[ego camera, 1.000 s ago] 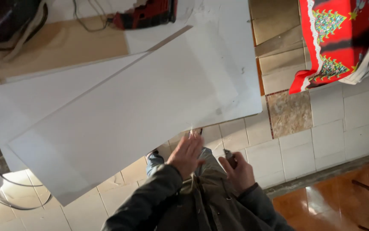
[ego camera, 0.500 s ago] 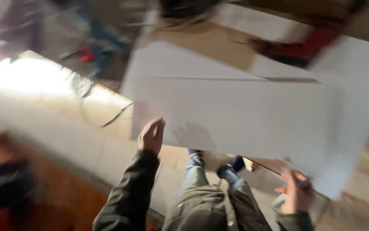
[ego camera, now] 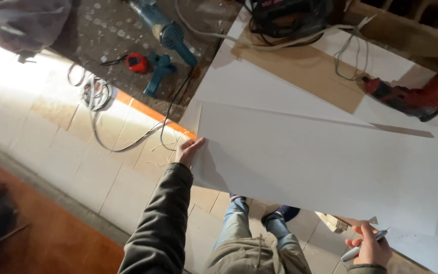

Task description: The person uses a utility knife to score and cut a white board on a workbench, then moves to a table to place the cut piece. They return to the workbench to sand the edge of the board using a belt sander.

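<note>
Head view: left hand (ego camera: 189,151) grips the left edge of a large white panel (ego camera: 320,167), fingers curled over the rim and thumb on the near side, so the sheet is steadied from its end. The sleeve is dark olive. The panel lies roughly flat, spanning from the left hand across to the right side of the frame, and overlaps a second white sheet (ego camera: 259,83) beneath it. A strip of brown board (ego camera: 305,76) shows further back.

Right hand (ego camera: 370,247) sits at the lower right, just beside the near edge of the panel. Its fingers are closed around a grey marker pen (ego camera: 363,244), held crosswise in the fist rather than in a writing grip; this leaves the hand close to the panel edge. Whether the hand also touches the panel cannot be told.

Below the panel, the person's jeans and dark shoes (ego camera: 279,213) stand on a pale tiled floor (ego camera: 102,172).

Surroundings: a blue power tool (ego camera: 165,33) and a small red object (ego camera: 137,63) lie on rough ground at upper left, with cables (ego camera: 127,142) trailing over the tiles. A red drill (ego camera: 416,96) rests on the sheets at upper right.
</note>
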